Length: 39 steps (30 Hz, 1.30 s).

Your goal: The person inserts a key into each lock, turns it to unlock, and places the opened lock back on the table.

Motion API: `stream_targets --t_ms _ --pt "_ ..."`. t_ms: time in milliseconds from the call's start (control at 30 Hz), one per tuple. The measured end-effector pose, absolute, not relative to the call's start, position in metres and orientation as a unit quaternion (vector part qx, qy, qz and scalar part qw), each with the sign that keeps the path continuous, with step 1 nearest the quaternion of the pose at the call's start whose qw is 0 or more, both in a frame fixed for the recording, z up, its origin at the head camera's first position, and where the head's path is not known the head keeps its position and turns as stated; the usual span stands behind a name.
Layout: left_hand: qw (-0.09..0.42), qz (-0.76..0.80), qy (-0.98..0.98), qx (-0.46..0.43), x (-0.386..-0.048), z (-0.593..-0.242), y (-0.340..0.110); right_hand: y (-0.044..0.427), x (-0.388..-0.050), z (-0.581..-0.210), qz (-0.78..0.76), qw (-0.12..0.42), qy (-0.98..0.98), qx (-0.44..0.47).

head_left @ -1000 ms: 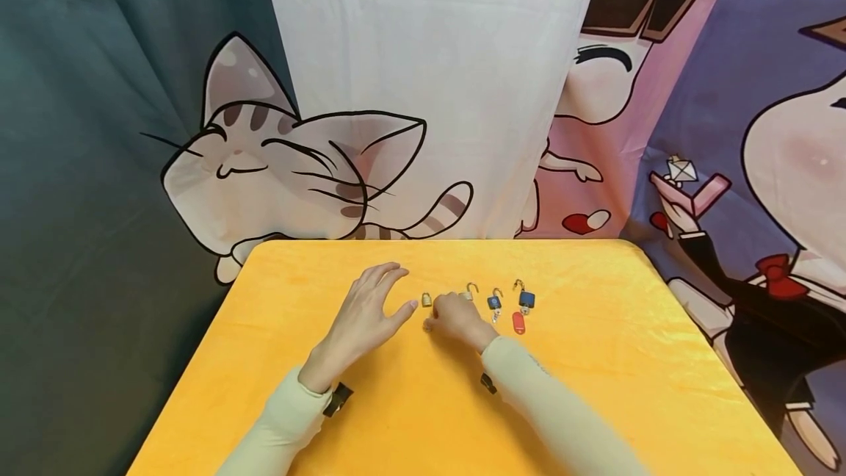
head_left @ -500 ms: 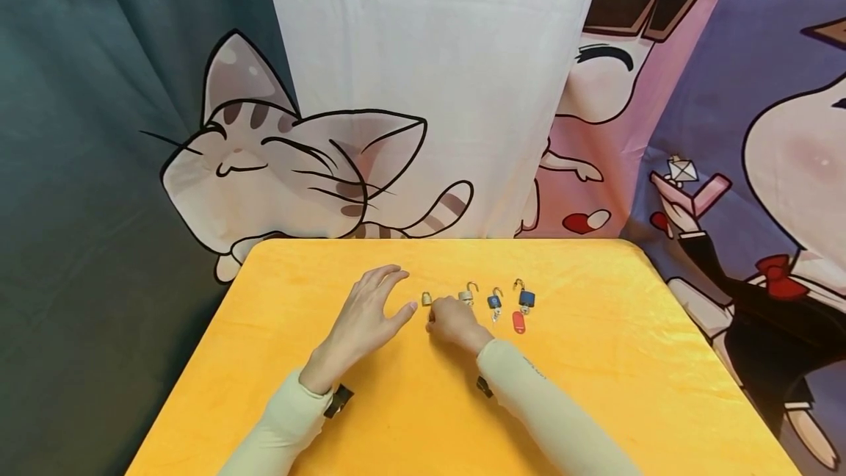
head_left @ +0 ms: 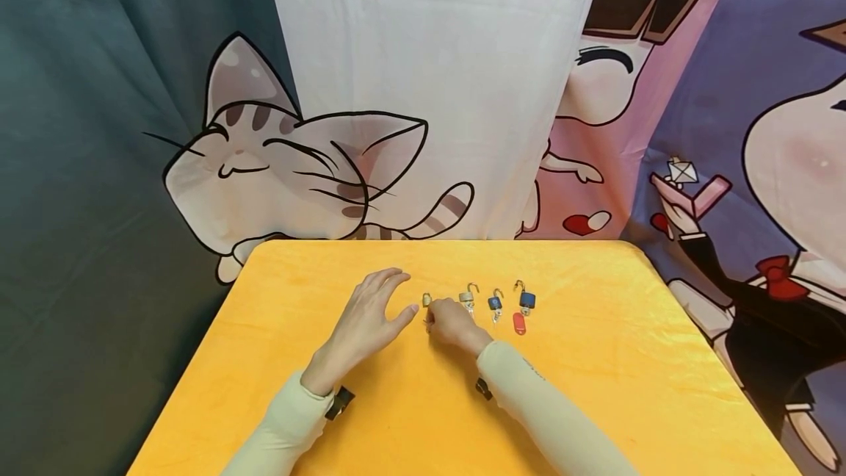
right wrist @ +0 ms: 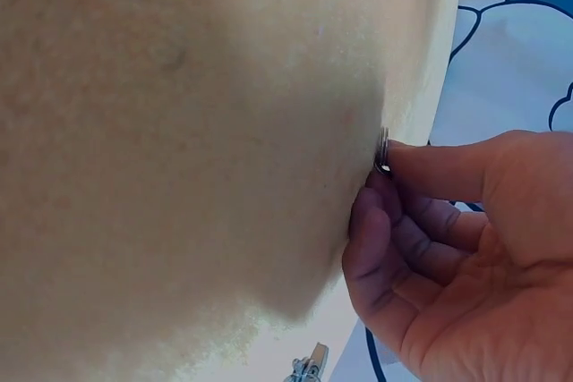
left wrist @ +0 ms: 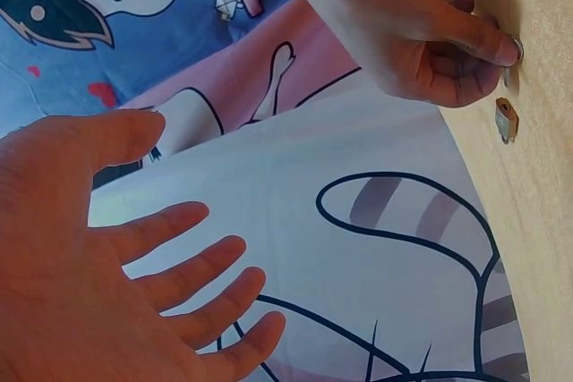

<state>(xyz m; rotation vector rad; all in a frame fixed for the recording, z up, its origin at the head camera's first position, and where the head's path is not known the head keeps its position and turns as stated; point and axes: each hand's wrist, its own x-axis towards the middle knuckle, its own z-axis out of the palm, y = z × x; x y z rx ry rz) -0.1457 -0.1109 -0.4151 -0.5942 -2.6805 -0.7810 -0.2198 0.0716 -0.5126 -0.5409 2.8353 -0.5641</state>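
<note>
My right hand [head_left: 454, 322] pinches a small silver metal ring [right wrist: 383, 151] between thumb and fingers, low over the table. Whether keys hang on the ring is hidden by the fingers. Just beyond that hand lies a small brass padlock [head_left: 426, 300], its shackle down; the left wrist view shows this brass padlock [left wrist: 507, 121] beside the right hand's fingertips. My left hand [head_left: 365, 316] hovers to the left, fingers spread and holding nothing. To the right of my right hand lies a pale brass padlock [head_left: 466, 297] with its shackle raised and a key in it.
Farther right are a small blue padlock [head_left: 494, 303] and a larger blue padlock [head_left: 526, 300], both with shackles raised and keys in. A red tag [head_left: 519, 324] lies below the larger one. Yellow cloth covers the table [head_left: 396, 417]; a printed curtain [head_left: 429, 57] hangs behind it.
My right hand has shifted slightly left, uncovering more of the pale brass padlock and its key. The left hand has stayed nearly still.
</note>
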Motion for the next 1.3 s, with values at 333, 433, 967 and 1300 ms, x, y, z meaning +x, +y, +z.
stream_targets --t_ms 333,433,967,1300 --pt "0.140 -0.273 -0.930 -0.203 -0.144 -0.414 -0.112 0.086 -0.222 -0.492 -0.230 0.048 0.951 -0.203" --pt "0.139 -0.274 -0.930 -0.202 -0.144 -0.414 -0.112 0.091 -0.222 -0.481 -0.228 0.029 0.952 -0.202" --pt "0.135 -0.278 -0.931 -0.196 -0.143 -0.414 -0.111 0.123 -0.205 -0.428 -0.254 -0.017 0.949 -0.184" --pt "0.134 -0.292 -0.927 -0.195 -0.141 -0.412 -0.108 0.141 -0.189 -0.400 -0.278 -0.076 0.936 -0.201"
